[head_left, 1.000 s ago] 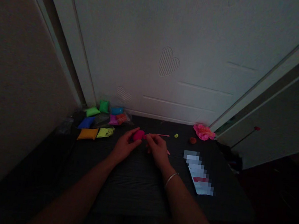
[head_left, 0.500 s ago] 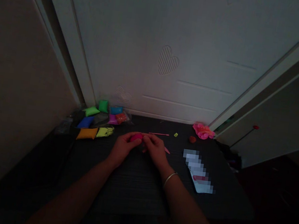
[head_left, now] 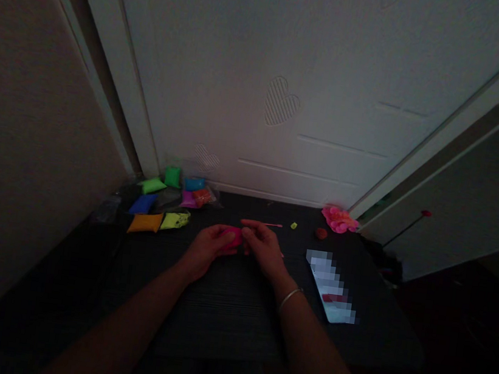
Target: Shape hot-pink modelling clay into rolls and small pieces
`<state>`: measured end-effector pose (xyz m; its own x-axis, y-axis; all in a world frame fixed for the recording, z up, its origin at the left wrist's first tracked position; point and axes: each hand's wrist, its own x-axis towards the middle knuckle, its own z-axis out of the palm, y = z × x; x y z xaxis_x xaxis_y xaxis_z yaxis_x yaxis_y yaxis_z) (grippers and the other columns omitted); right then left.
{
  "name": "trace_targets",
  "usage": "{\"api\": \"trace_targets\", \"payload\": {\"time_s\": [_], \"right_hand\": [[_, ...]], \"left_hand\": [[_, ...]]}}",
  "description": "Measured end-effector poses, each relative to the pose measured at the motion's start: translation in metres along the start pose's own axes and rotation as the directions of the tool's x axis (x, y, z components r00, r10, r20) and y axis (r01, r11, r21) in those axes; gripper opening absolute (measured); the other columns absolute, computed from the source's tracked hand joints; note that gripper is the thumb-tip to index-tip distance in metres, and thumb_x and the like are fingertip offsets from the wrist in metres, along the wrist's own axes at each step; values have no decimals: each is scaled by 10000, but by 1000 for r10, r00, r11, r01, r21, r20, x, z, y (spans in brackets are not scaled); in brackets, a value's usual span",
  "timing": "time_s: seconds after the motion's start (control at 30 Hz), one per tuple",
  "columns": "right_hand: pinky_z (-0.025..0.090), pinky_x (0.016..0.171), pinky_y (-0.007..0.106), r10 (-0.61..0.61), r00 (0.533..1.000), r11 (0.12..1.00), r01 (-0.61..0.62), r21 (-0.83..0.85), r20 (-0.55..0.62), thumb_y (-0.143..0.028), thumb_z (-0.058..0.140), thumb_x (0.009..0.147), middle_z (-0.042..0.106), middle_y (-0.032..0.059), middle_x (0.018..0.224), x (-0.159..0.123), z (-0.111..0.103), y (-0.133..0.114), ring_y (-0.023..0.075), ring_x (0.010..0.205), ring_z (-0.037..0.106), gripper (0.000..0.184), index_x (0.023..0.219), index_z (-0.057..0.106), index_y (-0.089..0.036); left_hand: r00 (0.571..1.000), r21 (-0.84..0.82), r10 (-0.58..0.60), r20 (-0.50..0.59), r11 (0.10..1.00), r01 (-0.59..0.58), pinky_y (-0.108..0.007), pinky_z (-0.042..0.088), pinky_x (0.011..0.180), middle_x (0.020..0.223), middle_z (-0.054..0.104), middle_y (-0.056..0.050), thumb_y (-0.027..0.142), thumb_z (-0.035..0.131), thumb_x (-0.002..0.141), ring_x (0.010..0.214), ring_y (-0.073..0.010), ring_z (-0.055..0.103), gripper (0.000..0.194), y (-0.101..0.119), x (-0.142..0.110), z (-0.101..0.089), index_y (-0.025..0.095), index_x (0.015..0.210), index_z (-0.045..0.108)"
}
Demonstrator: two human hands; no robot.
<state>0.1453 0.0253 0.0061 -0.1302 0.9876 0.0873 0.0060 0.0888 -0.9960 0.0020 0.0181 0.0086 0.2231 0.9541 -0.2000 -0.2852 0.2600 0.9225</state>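
Observation:
A lump of bright pink modelling clay [head_left: 233, 234] is held between my two hands over the dark table. My left hand [head_left: 201, 252] is closed around its left side, thumb on top. My right hand [head_left: 266, 252] grips the right edge with thumb and fingers, its index finger stretched out beyond. Just past the right hand lies a thin pink stick tool [head_left: 274, 224]. A second pink tool is mostly hidden under that hand. To the right are a small yellow piece [head_left: 294, 225] and a reddish-brown ball [head_left: 321, 234].
Coloured clay packets lie at the back left, among them orange [head_left: 145, 223], yellow [head_left: 175, 221], blue [head_left: 143, 203] and green [head_left: 172, 177]. A phone [head_left: 334, 308] lies on the right of the table [head_left: 222, 324]. A pink ruffled shape [head_left: 339, 220] sits by the white panel [head_left: 244, 88].
The pink clay now looks wider and flatter between my hands. My right hand's index finger has stretched outward, and the right hand has shifted slightly, covering more of the pink tools.

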Motion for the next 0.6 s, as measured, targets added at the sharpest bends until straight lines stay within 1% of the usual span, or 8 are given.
{"api": "trace_targets", "payload": {"time_s": [0.07,0.17,0.27,0.37,0.43,0.5,0.57,0.6], "right_hand": [[385,440,190,-68,998,994,69,-84,14,-360,605,682,492,-49,617,0,-1,0,59,469,447,321,960,605,-201],[392,453,191,-132,989,971,142,-193,65,-354,627,672,500,-29,667,-2,-2,-2,71,518,464,259,892,643,-218],[398,461,200,-146,986,966,159,-205,77,-356,611,692,534,-13,691,-5,-2,-5,82,531,478,188,809,655,-216],[401,479,212,-158,986,968,167,-188,61,-337,604,702,538,-12,693,-6,-3,-7,89,542,482,146,759,656,-213],[412,529,223,-186,978,960,202,-192,95,-315,597,713,532,-10,708,-6,-4,-8,98,591,498,137,784,665,-218],[420,597,235,-217,963,946,248,-207,162,-300,577,737,525,-6,732,-6,-5,-9,107,662,511,161,848,667,-226],[418,637,242,-233,947,933,282,-223,222,-298,544,767,515,-3,762,-5,-7,-8,108,702,508,216,949,644,-237],[415,636,241,-240,942,927,294,-234,233,-301,533,776,507,-3,769,-5,-8,-8,106,701,502,244,994,625,-242]], "left_hand": [[1000,12,1,-10,1000,0,-289,489,670,870,634,-74,328,649,652,736,-139,588,303,1,1,-2,128,869,581],[1000,53,10,-1,999,-10,-255,472,646,813,634,-54,321,664,634,694,-121,578,290,2,0,-5,122,830,588],[999,20,1,51,1000,-2,-238,460,632,759,633,-35,301,677,625,667,-111,573,269,3,-3,-6,123,808,593],[991,-59,-60,124,996,68,-244,465,611,788,636,-43,319,657,654,664,-115,579,270,4,-5,-6,140,846,595],[979,-84,-112,168,988,127,-258,471,583,807,637,-61,374,622,681,658,-131,589,309,4,-7,-5,147,890,596],[968,-66,-151,201,984,167,-250,463,544,804,637,-74,410,596,695,647,-141,594,337,4,-7,-6,144,902,602],[966,-25,-161,204,985,169,-223,441,509,788,635,-71,404,597,697,635,-131,589,318,4,-6,-7,138,870,612],[968,-6,-155,196,987,159,-210,427,498,780,633,-65,392,602,695,629,-123,584,300,4,-6,-7,138,856,614]]}}
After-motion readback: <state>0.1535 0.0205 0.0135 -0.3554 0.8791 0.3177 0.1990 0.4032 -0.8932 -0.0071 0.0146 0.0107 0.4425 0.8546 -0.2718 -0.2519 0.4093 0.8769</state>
